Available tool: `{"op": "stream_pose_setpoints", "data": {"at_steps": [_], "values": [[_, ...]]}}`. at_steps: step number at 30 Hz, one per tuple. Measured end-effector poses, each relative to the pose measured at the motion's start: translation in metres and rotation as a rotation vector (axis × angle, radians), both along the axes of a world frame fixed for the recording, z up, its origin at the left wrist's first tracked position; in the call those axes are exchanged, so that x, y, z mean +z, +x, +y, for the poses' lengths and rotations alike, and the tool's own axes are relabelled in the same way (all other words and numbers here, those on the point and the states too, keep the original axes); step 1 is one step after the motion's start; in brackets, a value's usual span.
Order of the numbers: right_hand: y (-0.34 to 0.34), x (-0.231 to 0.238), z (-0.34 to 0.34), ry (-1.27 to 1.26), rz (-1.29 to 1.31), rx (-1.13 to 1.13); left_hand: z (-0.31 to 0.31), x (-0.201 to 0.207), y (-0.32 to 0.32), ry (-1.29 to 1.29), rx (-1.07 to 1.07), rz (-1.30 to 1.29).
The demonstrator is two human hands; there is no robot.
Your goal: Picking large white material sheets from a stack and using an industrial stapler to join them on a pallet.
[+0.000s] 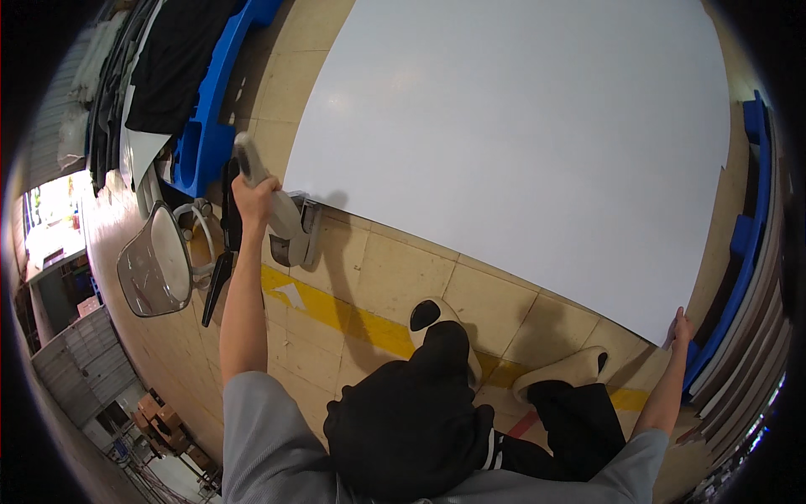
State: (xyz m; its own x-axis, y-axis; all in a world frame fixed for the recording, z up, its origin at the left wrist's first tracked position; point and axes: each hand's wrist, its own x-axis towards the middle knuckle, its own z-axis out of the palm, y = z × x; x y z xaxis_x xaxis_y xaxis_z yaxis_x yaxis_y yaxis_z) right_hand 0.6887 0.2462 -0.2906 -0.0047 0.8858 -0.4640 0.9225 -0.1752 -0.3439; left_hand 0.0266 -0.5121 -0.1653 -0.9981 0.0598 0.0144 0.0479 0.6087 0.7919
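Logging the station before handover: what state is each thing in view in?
Beige handheld tool: gripped in the left hand; on or off, can't tell.
Large white rectangular sheet: spread flat, near right corner held in the right hand.
Blue plastic pallet at left: loaded, black fabric on the stack.
Brown cardboard boxes: piled up; open or closed, can't tell.

A chair (155, 265) is standing near a blue pallet (220, 147) on the left. Another blue pallet (743, 237) is sitting on the right. A yellow stripe (330, 310) is crossing the tan floor (411, 273). Brown boxes (159, 416) are sitting at the lower left.
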Motion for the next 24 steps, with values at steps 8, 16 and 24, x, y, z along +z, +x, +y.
{"op": "stream_pose_setpoints", "data": {"at_steps": [8, 16, 24], "values": [[-0.001, -0.016, -0.008, 0.005, 0.043, 0.031, -0.014, -0.008, -0.022, 0.016, -0.025, -0.028], [-0.011, -0.002, -0.016, 0.029, -0.174, 0.084, -0.004, -0.004, -0.029, -0.04, -0.065, -0.079], [-0.012, -0.008, -0.016, 0.158, -0.048, 0.064, -0.007, -0.007, -0.037, 0.009, -0.095, -0.081]]}}
